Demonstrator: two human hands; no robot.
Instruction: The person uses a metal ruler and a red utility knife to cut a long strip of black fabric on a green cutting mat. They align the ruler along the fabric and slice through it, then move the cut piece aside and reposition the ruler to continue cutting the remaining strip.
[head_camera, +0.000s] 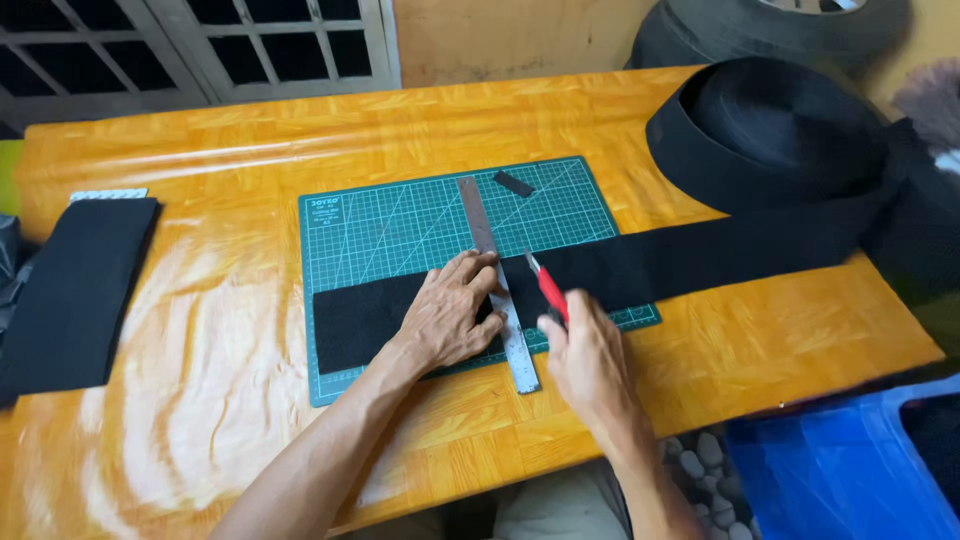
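Note:
A green cutting mat (400, 215) lies on the orange wooden table (250, 150). Across the mat runs a wide black strap (700, 255), unrolled from a big black roll (775, 130) at the right. A steel ruler (478, 215) lies across the strap. My left hand (452, 312) presses flat on the ruler and strap. My right hand (588, 352) grips a red utility knife (549, 288), its blade tip at the ruler's right edge on the strap.
A small black offcut (513, 183) sits on the mat's far part. A stack of cut black strap pieces (75, 290) lies at the table's left. A blue crate (845, 470) stands below right; a tyre (780, 30) and window grille (200, 45) are behind.

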